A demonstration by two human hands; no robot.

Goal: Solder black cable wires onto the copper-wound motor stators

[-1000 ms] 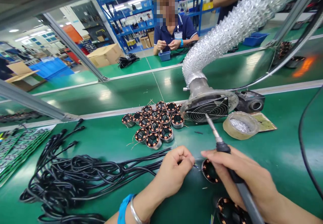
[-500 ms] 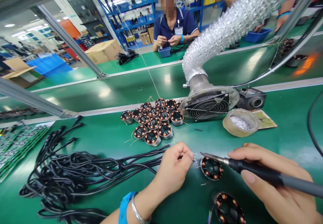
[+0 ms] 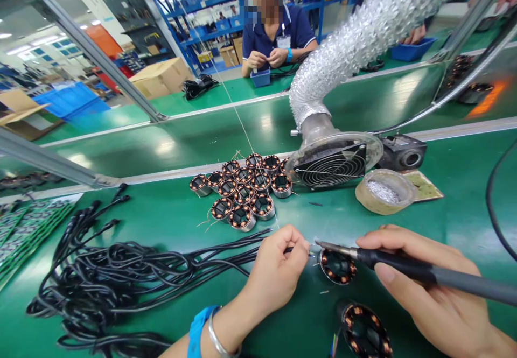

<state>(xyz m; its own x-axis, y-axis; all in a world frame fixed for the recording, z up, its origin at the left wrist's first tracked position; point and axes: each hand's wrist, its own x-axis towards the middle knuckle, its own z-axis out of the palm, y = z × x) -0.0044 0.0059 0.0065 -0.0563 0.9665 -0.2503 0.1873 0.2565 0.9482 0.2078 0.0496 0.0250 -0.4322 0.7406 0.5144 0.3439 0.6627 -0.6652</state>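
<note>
My left hand (image 3: pixel 278 266) is closed, pinching the end of a black cable; thin stripped wires (image 3: pixel 310 251) poke out past the fingertips. A thin pale wire (image 3: pixel 243 126) slants down from above to that hand. In my right hand (image 3: pixel 440 299) is a soldering iron (image 3: pixel 407 269), held like a pen, its tip by the wire ends. Whether the tip touches them I cannot tell. Just below the tip lies a copper-wound stator (image 3: pixel 339 278). Another stator (image 3: pixel 346 323), with coloured wires beside it, is nearer to me.
Several stators (image 3: pixel 244 194) cluster at the back. A bundle of black cables (image 3: pixel 121 272) covers the left, beside circuit boards (image 3: pixel 36 234). A fume extractor (image 3: pixel 331 167) and a tub of metal shavings (image 3: pixel 383 194) stand at back right. A co-worker (image 3: pixel 278 35) sits opposite.
My right hand has moved left, bringing the iron's tip closer to the wire ends. My left hand keeps its pinch, almost still. The view has shifted slightly.
</note>
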